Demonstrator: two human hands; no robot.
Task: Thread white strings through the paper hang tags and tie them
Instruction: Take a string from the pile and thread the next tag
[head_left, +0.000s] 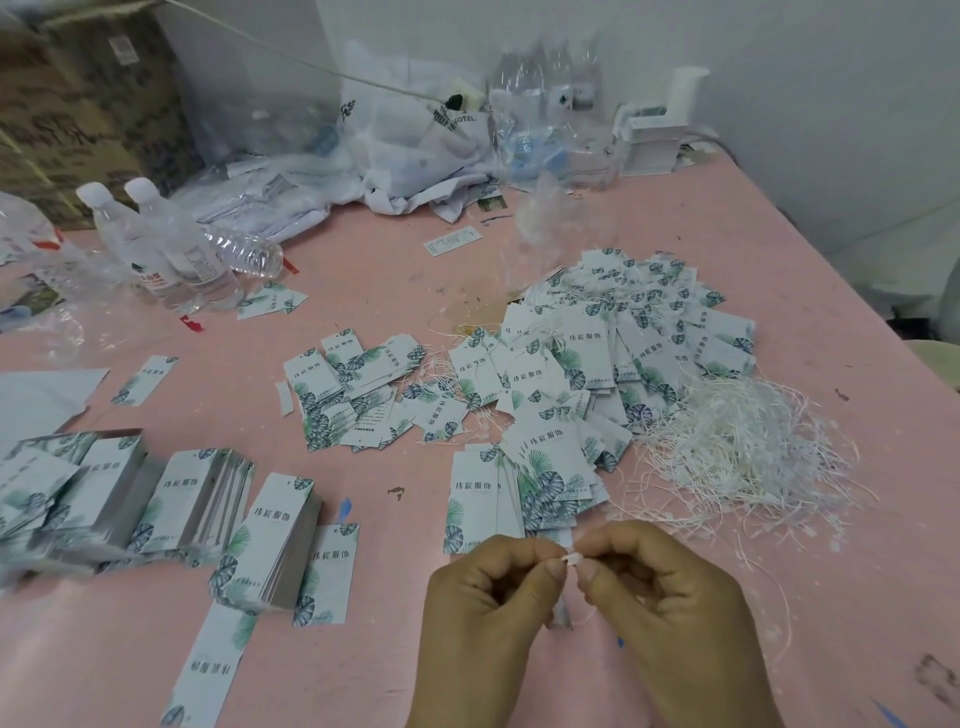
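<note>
My left hand (488, 618) and my right hand (670, 618) meet low in the middle of the view, fingertips pinched together on the small white end of a string (572, 559). A hang tag (562, 616) hangs mostly hidden between the hands, and a thin loop of the string trails out under my right hand. A tangled heap of white strings (737, 452) lies to the right. A big pile of leaf-printed tags with strings (613, 343) lies beyond the hands. Stacks of plain tags (280, 545) stand at the left.
The pink table (363, 270) holds water bottles (156, 244) at the back left, plastic bags (415, 140) and a white box (654, 140) along the wall, and a cardboard carton (67, 104) in the far left corner. Loose tags (353, 395) are scattered mid-table.
</note>
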